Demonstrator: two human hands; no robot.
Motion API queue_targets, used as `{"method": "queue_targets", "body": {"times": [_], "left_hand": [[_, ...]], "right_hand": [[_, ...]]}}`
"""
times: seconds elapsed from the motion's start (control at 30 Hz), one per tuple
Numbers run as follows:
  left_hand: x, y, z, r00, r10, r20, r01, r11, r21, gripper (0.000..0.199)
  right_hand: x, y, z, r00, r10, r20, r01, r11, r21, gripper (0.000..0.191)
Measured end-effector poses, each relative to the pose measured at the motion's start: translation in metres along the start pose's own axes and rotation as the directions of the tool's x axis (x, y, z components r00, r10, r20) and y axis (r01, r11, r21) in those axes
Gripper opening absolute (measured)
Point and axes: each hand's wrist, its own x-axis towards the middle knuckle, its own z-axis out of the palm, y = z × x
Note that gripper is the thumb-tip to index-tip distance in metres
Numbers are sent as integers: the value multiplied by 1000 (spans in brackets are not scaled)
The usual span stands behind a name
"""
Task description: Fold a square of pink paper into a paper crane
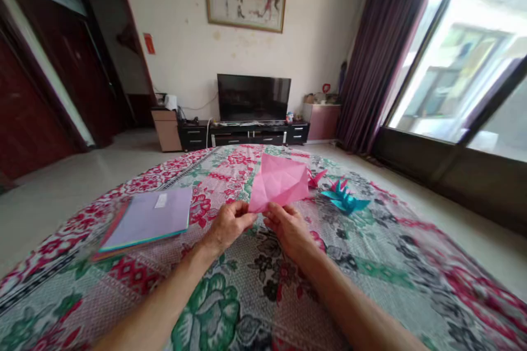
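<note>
A creased sheet of pink origami paper point(282, 178) is held up over the patterned tablecloth, tilted so its face shows. My left hand point(231, 225) pinches its lower left corner between thumb and fingers. Along the bottom edge, a little to the right, my right hand point(288, 225) grips the same sheet, thumb on the near side. Just beyond the paper's right edge lies a dark pink folded paper piece point(316, 178), partly hidden by the sheet. Blue folded paper cranes point(346, 200) sit close together further right, with some pink showing behind them.
A stack of coloured paper point(152, 216), lilac on top with a small white label, lies at the left. The floral tablecloth point(206, 312) covers the round table. Beyond it stand a low black cabinet point(247, 134) and a television point(254, 97); a window is at the right.
</note>
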Motion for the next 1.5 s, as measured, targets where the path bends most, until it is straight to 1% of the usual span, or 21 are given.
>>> {"method": "queue_targets", "body": {"times": [0.17,0.37,0.67,0.77,0.87,0.97,1.03,1.13,1.23,1.43,1.5], "left_hand": [[0,-3,1,1000,5,7,-5,1000,-2,17],[-2,-2,1,1000,-19,3,19,999,-32,20],[-3,-1,2,999,-48,13,48,998,-31,17],[-3,1,1,999,-36,23,35,999,13,17],[-4,3,1,999,-27,38,25,999,47,21],[-4,4,2,998,-38,48,37,999,27,27],[-4,3,4,998,-58,36,58,998,20,30],[-2,0,4,997,-78,21,78,997,15,31],[-1,-3,3,997,-72,29,72,997,8,29],[-1,-4,-2,996,-86,35,85,996,31,26],[-1,-4,-3,995,-97,37,96,995,29,25]], "right_hand": [[0,0,0,1000,4,6,-4,999,35,28],[-1,-3,1,998,55,10,-56,993,105,31],[0,-8,1,992,120,37,-124,984,130,33],[1,-6,1,993,114,39,-118,986,115,32],[1,-3,1,995,93,28,-95,992,79,32],[1,-2,1,997,72,40,-73,997,37,31],[0,-2,2,996,68,49,-69,997,19,31],[-1,-2,3,996,79,50,-79,997,6,32],[0,-4,3,995,90,38,-90,996,11,33],[7,-15,-8,999,41,12,-41,999,28,34],[10,-19,-14,999,46,22,-47,998,37,32]]}}
